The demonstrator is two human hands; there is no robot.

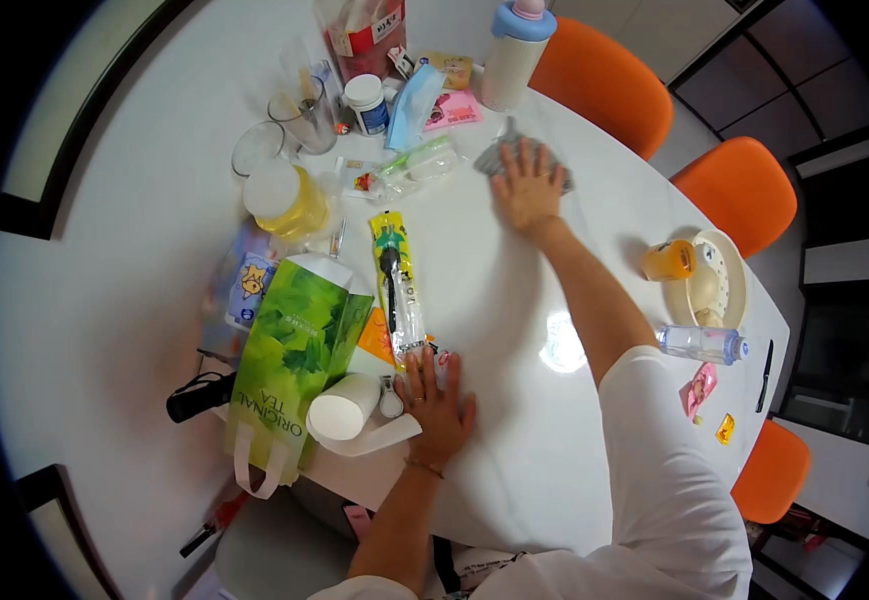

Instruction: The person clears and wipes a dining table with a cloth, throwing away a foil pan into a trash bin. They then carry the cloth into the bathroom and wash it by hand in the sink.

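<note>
A grey cloth [499,160] lies on the white table under my right hand [531,190], whose fingers are spread flat over it near the far edge. My left hand [436,410] rests with its fingers apart at the lower end of a yellow and clear packet [397,280], its fingertips touching the packet. Just left of this hand are a white paper roll [344,408] with a loose end and a small white and metal item [391,400]. An orange packet [377,335] is partly covered beside them.
A green paper bag [299,350], a yellow-filled jar [289,205], clear cups [302,115] and a white bottle [370,105] stand left. A tall bottle [516,60] stands at the far edge. Rightward are an orange cup [667,261], a basket [734,280] and a water bottle [699,343].
</note>
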